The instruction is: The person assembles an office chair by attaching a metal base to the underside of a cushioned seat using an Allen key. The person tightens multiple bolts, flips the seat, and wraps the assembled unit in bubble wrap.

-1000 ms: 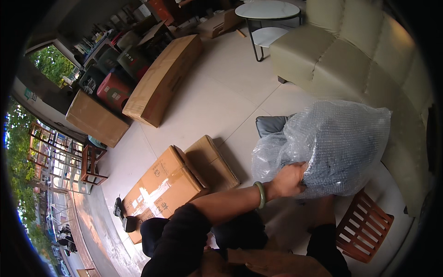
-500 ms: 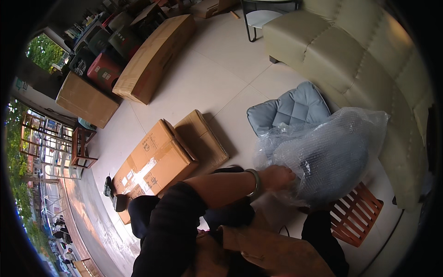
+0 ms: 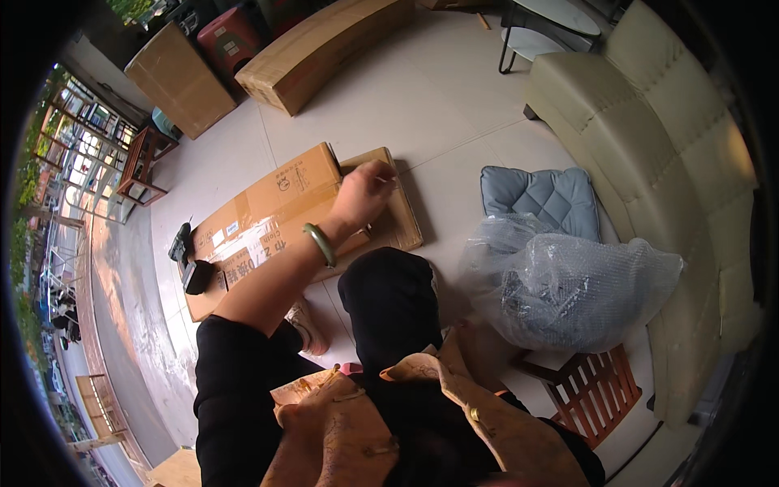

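Observation:
My left hand [image 3: 367, 195], with a green bangle [image 3: 319, 243] at the wrist, is raised over the edge of a taped brown carton [image 3: 276, 203]. Its fingers are curled together, and whatever they may hold is too small to make out. Behind that hand lies a smaller flat carton [image 3: 403, 213]. Part of my right hand [image 3: 462, 331] shows low beside my dark-clad knee; its fingers are hidden. Right of it, a bundle in clear bubble wrap [image 3: 568, 284] rests near a grey quilted cushion [image 3: 540, 199], touched by neither hand.
A cordless drill [image 3: 191, 264] sits on the large carton's left end. A slatted reddish-brown wooden piece [image 3: 588, 390] stands below the bubble wrap. On the right is a beige sofa [image 3: 641, 138]. Long cartons [image 3: 324, 49] and a small round table [image 3: 544, 36] are farther back.
My left hand has left the bubble wrap and swung left over the cartons. The view has shifted, the wrap sits a little lower, and part of my right hand now shows.

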Motion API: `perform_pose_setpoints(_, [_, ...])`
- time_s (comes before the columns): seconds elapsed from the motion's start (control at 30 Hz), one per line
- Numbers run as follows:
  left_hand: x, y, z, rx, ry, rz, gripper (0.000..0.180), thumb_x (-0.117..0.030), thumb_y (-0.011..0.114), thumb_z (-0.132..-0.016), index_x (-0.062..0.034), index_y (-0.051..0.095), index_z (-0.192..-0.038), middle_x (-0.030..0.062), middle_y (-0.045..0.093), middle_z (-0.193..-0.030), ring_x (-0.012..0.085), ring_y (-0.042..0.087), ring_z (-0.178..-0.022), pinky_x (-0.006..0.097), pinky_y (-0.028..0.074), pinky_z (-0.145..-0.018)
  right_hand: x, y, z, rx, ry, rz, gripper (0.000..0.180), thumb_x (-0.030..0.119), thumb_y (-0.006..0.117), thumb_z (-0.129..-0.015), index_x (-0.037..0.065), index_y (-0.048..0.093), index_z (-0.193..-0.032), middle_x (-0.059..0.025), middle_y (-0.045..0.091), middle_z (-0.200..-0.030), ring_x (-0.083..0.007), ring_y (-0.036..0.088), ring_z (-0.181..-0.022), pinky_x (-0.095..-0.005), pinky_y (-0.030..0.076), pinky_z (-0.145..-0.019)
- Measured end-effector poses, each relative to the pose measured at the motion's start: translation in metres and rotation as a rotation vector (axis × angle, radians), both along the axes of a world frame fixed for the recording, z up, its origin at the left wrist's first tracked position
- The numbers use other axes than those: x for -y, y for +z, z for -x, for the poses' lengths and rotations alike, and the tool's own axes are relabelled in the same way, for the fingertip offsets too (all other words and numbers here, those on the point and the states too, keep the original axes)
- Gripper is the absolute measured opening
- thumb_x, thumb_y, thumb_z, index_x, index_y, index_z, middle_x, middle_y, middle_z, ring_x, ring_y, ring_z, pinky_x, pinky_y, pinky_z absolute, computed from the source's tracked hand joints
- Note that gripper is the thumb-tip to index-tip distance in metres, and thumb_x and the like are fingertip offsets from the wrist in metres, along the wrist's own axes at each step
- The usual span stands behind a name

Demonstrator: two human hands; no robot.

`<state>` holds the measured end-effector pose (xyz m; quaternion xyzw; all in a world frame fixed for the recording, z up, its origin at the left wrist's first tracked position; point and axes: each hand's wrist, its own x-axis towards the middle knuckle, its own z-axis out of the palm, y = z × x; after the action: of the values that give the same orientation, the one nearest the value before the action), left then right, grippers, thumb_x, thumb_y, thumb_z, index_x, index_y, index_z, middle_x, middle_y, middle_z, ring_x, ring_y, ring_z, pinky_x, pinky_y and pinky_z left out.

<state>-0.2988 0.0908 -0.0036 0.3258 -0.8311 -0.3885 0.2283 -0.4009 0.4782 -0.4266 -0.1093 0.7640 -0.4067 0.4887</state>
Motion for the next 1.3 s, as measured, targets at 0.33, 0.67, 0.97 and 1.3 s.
perform_pose_setpoints(0.33, [0.001,-0.017,-0.312,0.842,-0.01,0.011,0.038,-0.032,0.067,-0.084,-0.0037,0.065,-0.108,0.0185,0.069,-0.101,0.0348,0.064,-0.1,0.042,0.051,-0.087,0.132,0.129,0.063,-0.135,-0.04,0.147,0.017,0.01,0.057,-0.09,0.002,0.06,-0.105,-0.0095,0.064,-0.082,-0.0193,0.061,-0.06,-0.029,0.05,-0.053])
perform_pose_setpoints(0.67, [-0.011,0.0,-0.338,0.392,-0.041,0.018,0.044,-0.031,0.065,-0.089,-0.0007,0.057,-0.121,0.0187,0.068,-0.106,0.0329,0.065,-0.1,0.039,0.051,-0.087,0.291,0.295,-0.015,-0.435,0.466,0.399,0.019,0.01,0.062,-0.091,0.001,0.058,-0.108,-0.0094,0.068,-0.091,-0.0153,0.065,-0.076,-0.0257,0.052,-0.068])
perform_pose_setpoints(0.97, [-0.023,0.039,-0.355,0.081,-0.077,0.04,0.042,-0.031,0.069,-0.087,-0.002,0.06,-0.116,0.0157,0.069,-0.096,0.032,0.067,-0.091,0.04,0.052,-0.08,0.422,0.435,-0.163,-0.572,0.932,0.593,0.022,0.012,0.06,-0.093,0.0,0.057,-0.112,-0.0058,0.064,-0.086,-0.0125,0.061,-0.073,-0.0277,0.051,-0.066])
perform_pose_setpoints(1.3, [0.067,-0.065,-0.461,0.577,0.949,0.46,0.075,-0.03,0.082,-0.071,-0.0115,0.047,-0.134,0.0184,0.048,-0.134,0.0371,0.044,-0.127,0.047,0.042,-0.099,0.421,0.393,-0.233,-0.658,1.977,0.202,0.033,0.024,0.064,-0.09,0.004,0.058,-0.116,-0.0143,0.066,-0.1,-0.0283,0.063,-0.094,-0.0396,0.049,-0.083])
